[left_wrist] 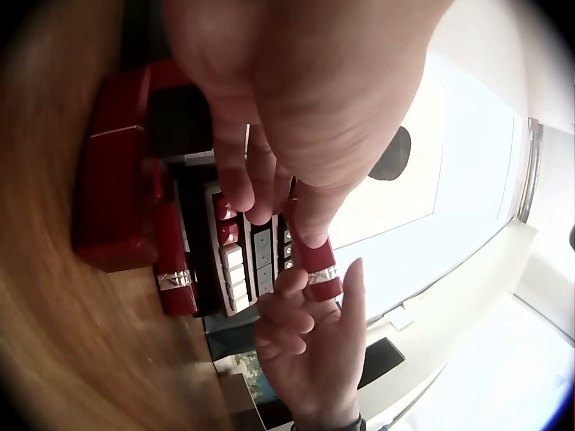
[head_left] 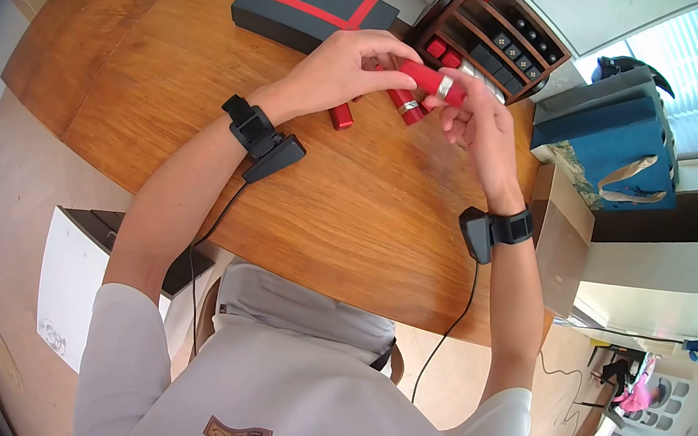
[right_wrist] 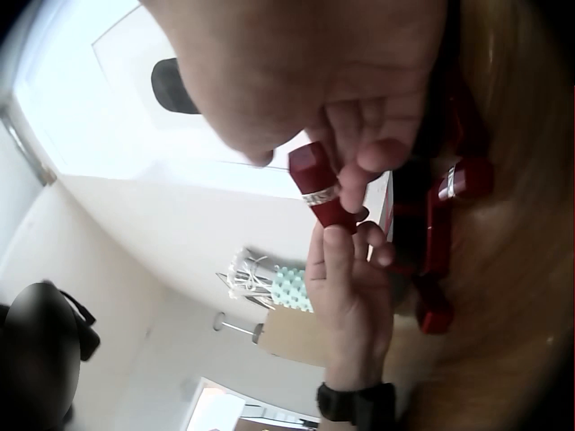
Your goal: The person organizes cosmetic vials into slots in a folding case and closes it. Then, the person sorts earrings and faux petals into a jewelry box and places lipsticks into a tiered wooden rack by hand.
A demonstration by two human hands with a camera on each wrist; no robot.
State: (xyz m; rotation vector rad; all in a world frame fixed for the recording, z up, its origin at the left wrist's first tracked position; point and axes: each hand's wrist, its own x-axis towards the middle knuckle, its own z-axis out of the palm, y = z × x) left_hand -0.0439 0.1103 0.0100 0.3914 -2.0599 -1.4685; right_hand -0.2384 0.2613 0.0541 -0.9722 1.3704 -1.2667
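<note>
A red tube with a silver band (head_left: 426,79) is held above the table by my left hand (head_left: 353,62), whose thumb and fingers pinch one end. At the banded end is my right hand (head_left: 488,129), its fingers beside the tube. The left wrist view shows the right thumb standing apart from the tube (left_wrist: 318,262); in the right wrist view the tube (right_wrist: 321,190) slants between both hands. Under the hands lie another banded red tube (head_left: 409,112) and a small red piece (head_left: 342,116), partly hidden.
A dark box with a red ribbon (head_left: 294,8) lies at the back of the table (head_left: 325,197). Beside it stands a wooden rack (head_left: 484,18) holding red, black and silvery pieces. Blue paper bags (head_left: 636,142) and a cardboard box (head_left: 559,234) are at the right.
</note>
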